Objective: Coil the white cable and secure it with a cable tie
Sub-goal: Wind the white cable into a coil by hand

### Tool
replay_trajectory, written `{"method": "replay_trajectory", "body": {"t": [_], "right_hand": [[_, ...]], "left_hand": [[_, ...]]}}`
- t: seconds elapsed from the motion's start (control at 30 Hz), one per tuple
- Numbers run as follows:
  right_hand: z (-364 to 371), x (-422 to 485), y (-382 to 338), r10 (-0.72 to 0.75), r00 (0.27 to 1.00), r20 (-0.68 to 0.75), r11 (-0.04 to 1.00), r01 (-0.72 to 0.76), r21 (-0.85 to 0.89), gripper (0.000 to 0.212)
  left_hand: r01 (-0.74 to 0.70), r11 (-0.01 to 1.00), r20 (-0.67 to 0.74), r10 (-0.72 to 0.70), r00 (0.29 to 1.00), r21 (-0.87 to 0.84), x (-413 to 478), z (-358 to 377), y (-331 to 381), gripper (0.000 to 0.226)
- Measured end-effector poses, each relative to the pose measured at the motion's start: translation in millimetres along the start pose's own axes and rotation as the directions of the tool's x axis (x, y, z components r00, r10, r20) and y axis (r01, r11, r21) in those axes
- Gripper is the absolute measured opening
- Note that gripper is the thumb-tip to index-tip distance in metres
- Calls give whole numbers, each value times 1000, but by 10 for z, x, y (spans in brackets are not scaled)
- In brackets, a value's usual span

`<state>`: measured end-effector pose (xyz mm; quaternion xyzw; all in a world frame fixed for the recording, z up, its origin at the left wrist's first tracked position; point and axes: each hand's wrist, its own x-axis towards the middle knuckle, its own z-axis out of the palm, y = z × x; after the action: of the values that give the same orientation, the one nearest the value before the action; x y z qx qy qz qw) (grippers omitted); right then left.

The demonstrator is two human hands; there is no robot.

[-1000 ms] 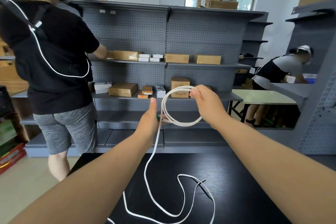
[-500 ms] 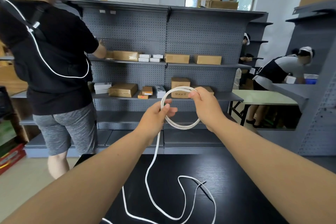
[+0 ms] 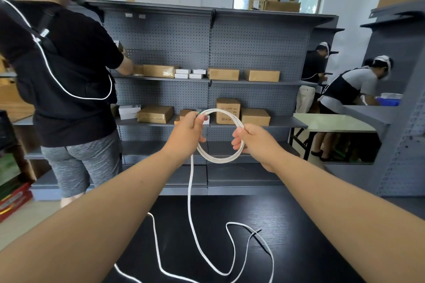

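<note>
The left hand has risen to 11 o'clock on the white cable coil, the right hand dropped to 3 o'clock, both pinching its loops — slack hangs from 7 o'clock, nearer the left, onto the table.

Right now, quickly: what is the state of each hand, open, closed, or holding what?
Left hand: closed, pinching the top of the thin white cable at its coiled loops.
Right hand: closed, gripping the right side of the same coil.
</note>
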<state>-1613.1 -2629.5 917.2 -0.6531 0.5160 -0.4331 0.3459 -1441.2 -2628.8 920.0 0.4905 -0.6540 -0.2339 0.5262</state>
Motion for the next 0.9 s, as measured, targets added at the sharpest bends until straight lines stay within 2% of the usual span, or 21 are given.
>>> {"method": "replay_trajectory", "body": {"t": [0.1,0.2,0.27,0.47,0.67,0.73,0.9], "right_hand": [[7,-4,-16,3,998,66,1000,-3,-1,21],[9,1,-58,-94,993,66,992,99,-76,16],[10,8,-103,-132,987,86,982,142,-123,16],[3,12,-171,-204,968,146,928,238,-288,21],[-12,51,-154,-247,966,77,920,258,-296,21],[-31,58,-147,-250,967,54,916,254,-310,21],[-76,69,-134,-258,965,53,893,259,-367,21]], "left_hand": [[-57,982,34,51,998,181,4,-37,72,28],[-155,915,142,109,984,372,15,-57,125,27],[-196,879,183,127,975,434,16,-53,128,27],[-93,948,146,50,988,305,36,-31,110,24],[-30,994,104,19,994,103,30,-23,40,7],[-41,998,133,34,991,52,13,-23,34,3],[-58,996,211,41,977,74,7,-61,30,23]]}}
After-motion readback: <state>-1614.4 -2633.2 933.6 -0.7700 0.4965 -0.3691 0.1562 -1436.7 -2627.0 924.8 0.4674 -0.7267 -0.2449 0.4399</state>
